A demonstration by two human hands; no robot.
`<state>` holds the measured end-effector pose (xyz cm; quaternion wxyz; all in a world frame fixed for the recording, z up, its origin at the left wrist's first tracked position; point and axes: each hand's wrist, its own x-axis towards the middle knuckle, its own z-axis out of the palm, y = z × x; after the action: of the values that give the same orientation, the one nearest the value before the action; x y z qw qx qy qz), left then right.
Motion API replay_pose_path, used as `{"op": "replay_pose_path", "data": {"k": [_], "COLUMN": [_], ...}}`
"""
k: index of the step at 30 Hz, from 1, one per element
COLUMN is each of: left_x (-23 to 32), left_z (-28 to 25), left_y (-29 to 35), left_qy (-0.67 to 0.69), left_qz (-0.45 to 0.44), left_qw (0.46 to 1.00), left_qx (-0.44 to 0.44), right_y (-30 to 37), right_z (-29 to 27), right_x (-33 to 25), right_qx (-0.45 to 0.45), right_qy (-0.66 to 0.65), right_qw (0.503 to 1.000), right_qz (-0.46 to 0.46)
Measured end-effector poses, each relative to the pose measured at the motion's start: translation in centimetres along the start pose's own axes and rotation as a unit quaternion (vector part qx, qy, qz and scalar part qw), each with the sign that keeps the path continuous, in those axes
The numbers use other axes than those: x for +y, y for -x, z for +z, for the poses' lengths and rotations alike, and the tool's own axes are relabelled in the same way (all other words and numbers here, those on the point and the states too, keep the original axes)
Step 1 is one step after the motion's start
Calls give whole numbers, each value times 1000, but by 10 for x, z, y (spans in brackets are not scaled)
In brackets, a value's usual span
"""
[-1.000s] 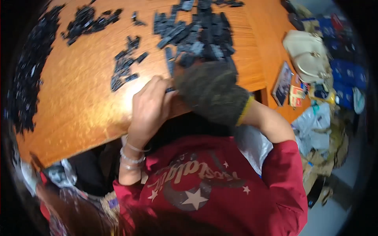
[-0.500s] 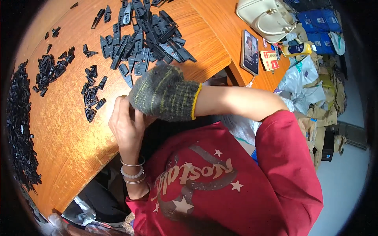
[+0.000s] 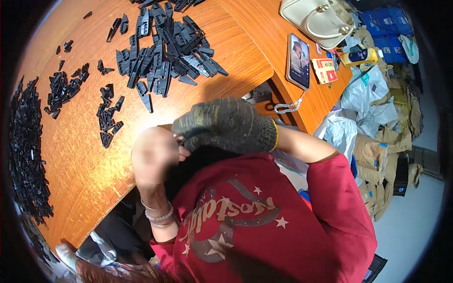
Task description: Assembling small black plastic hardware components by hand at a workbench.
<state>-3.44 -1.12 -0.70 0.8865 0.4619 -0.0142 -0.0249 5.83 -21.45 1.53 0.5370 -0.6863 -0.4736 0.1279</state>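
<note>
Along the far left edge of the wooden counter (image 3: 85,165) we see a long band of small black plastic parts (image 3: 28,155), and just right of it two smaller clusters of the same black pieces (image 3: 63,89). Further right, toward the top, lies the big heap of longer black wedge-shaped parts (image 3: 165,47), well apart from the hands.

Our bare left hand (image 3: 153,153) is held up at the counter's near edge, bracelets on its wrist; its grip looks curled inward, but the hand is blurred and we cannot tell what, if anything, it pinches. Touching it from the right is our right hand (image 3: 226,125) in a dark knitted glove with a yellow cuff, fingers bent toward the left hand. Whatever piece sits between the two hands is hidden, so we cannot tell whether the right grip is pressed on anything.

Right of the hands, a phone (image 3: 298,61) lies flat near the counter's corner, with a cream handbag (image 3: 318,21) beyond it. Plastic bags (image 3: 368,94) crowd the floor at the far right.
</note>
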Motion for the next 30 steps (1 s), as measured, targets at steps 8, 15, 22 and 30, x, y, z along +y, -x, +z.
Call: {"op": "replay_pose_path", "data": {"k": [8,15,22,30], "left_x": [-4,-17,8,45], "left_z": [22,58,27,1], "left_y": [-8,-24,-37,-60], "left_qy": [-19,-205,-458,-706], "left_qz": [-56,-74,96,111], "left_qw": [997,975,876,677], "left_qx": [55,48,119,176], "right_y": [-4,24,191,153], "right_z": [-17,-58,-183,-183], "right_x": [-39,-75,-170,-141], "right_qx": [-76,10,-123,-24], "right_qy": [198,302,639,471], "right_qw": [976,901,447,626], "right_qz": [52,310,614,621]}}
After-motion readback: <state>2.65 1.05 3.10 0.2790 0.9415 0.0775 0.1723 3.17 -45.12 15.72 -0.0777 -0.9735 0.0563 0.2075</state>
